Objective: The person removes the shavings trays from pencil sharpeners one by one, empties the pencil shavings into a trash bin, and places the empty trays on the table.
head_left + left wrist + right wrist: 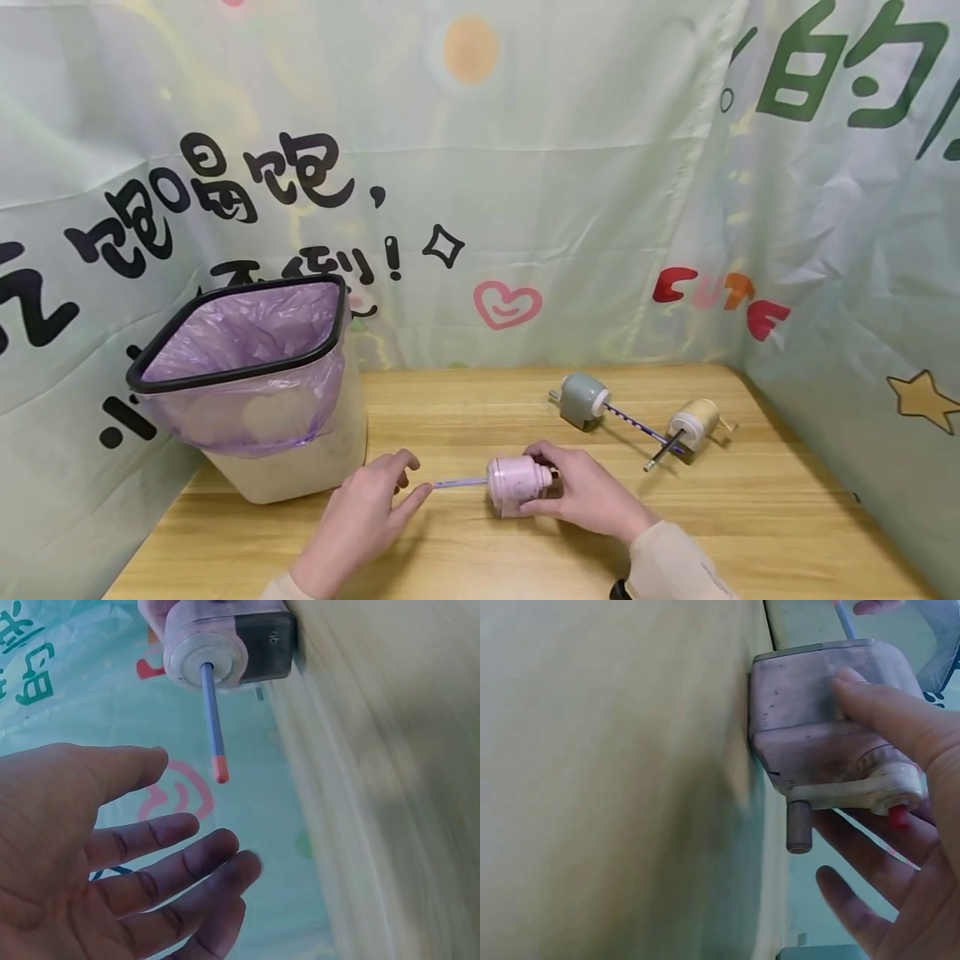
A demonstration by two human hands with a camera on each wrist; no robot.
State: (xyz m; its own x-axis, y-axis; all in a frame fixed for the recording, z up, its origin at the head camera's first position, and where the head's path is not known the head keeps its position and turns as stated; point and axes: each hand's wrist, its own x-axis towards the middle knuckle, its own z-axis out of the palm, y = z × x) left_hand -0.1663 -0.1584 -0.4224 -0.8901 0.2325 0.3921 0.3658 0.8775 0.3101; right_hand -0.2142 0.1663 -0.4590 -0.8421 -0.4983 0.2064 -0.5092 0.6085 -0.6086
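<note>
A pink crank pencil sharpener point(516, 485) stands on the table with a light purple pencil point(461, 482) sticking out of its front. My right hand point(588, 492) grips the sharpener from the crank side, thumb point(900, 712) against its body. The right wrist view shows the crank handle point(799, 825) hanging down and a red tip point(898, 817) at its hub. My left hand point(367, 508) is beside the pencil's free end, its fingers loosely bent. In the left wrist view a gap separates those fingers point(202, 859) from the pencil's reddish end point(220, 769).
A bin point(292, 467) lined with a purple bag stands at the left. Toward the back right are a grey sharpener point(583, 398) holding a dark blue patterned pencil point(633, 422) and a beige sharpener point(696, 421) holding a black pencil point(663, 452). Printed cloth point(585, 208) surrounds the table.
</note>
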